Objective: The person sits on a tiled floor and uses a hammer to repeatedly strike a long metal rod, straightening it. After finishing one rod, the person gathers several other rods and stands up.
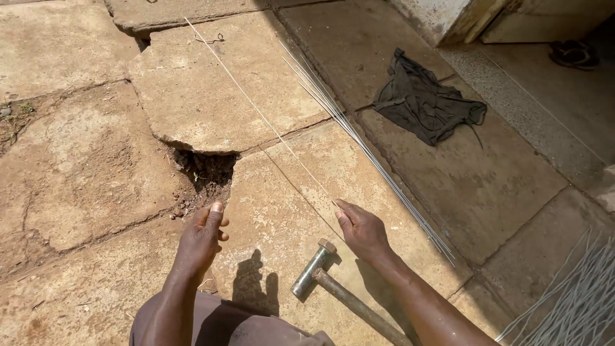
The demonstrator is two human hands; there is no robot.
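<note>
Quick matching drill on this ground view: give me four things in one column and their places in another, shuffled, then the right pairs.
Things:
1. hammer
2. dark cloth
3. bundle of wires
4. single wire

Places:
A. crumpled on the slab at upper right
B. held at its near end by the right hand
C. lying between the two forearms, head toward the hands
D. lying on the ground just right of the right hand

Pairs: 1-C, 2-A, 3-D, 4-B

Bare forearms and hands, no sleeves; grey-brown trousers cover the lap.
</note>
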